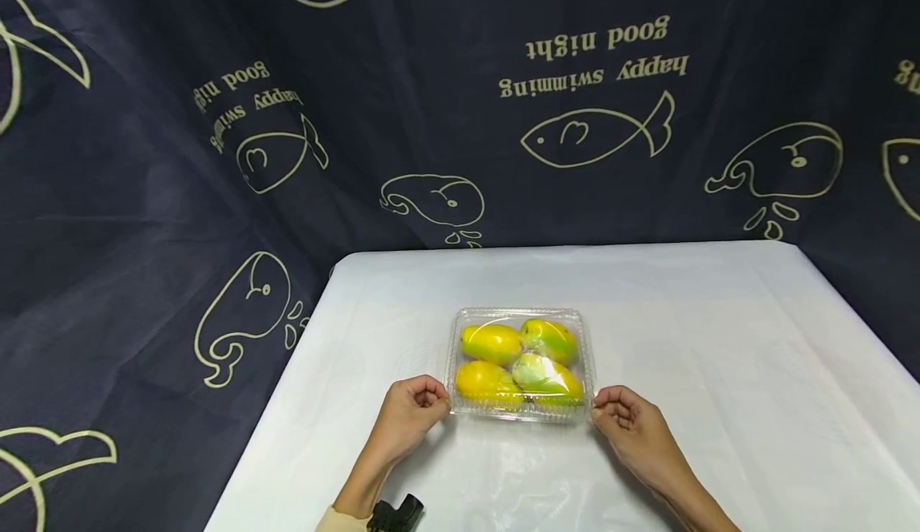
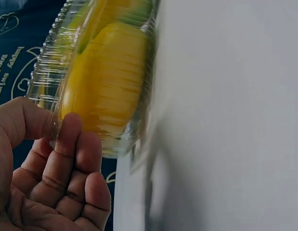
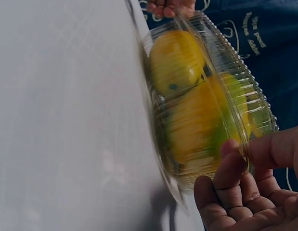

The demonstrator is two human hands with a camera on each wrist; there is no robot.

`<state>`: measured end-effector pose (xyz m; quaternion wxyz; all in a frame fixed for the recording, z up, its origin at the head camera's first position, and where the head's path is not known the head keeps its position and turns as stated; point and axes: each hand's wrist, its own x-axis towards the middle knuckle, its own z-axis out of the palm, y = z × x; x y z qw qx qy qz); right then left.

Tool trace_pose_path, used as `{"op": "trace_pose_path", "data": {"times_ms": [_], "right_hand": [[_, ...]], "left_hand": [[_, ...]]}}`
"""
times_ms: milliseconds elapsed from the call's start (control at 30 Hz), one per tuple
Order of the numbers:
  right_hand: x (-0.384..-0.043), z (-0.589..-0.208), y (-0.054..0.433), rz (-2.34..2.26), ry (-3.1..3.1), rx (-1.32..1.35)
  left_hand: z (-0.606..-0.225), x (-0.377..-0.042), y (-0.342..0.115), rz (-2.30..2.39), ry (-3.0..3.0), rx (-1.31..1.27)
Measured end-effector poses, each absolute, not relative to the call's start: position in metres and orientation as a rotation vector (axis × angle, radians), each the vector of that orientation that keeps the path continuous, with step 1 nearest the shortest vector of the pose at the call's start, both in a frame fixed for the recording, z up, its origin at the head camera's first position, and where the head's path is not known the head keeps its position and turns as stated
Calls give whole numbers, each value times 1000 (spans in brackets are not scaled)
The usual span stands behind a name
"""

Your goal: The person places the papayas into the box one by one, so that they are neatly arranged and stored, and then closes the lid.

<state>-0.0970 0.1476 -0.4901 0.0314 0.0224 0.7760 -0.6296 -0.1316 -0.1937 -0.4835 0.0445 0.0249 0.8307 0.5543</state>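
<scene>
A clear plastic clamshell box (image 1: pixel 517 415) with its lid down holds several yellow-green mangoes (image 1: pixel 492 343). My left hand (image 1: pixel 406 418) pinches the rim at the near left corner between thumb and forefinger. At the near right corner, my right hand (image 1: pixel 632 424) does the same. The left wrist view shows the left hand (image 2: pixel 52 178) with thumb and forefinger on the box's ribbed edge (image 2: pixel 45 72), the other fingers bent below. In the right wrist view the right hand (image 3: pixel 259 187) grips the rim beside a mango (image 3: pixel 197 125).
The box is over a white-covered table (image 1: pixel 690 316), near its middle. A dark blue curtain (image 1: pixel 446 101) with fish and whale drawings hangs behind and at the sides. A black device (image 1: pixel 397 513) is strapped at the left wrist, by a beige sleeve (image 1: pixel 339 521).
</scene>
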Motion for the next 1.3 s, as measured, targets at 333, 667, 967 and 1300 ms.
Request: {"op": "trace_pose_path", "data": {"times_ms": [333, 667, 967, 1300], "right_hand": [[-97, -490, 150, -1935, 2396, -21], [-95, -487, 150, -1906, 2382, -59], [-93, -487, 151, -1810, 2426, -62], [-90, -484, 150, -1714, 2569, -69]], "left_hand": [[-485, -133, -194, 1710, 2526, 78], [-482, -130, -195, 1722, 2505, 122], [-484, -125, -197, 1779, 2485, 166], [-480, -124, -201, 1665, 2535, 182]]}}
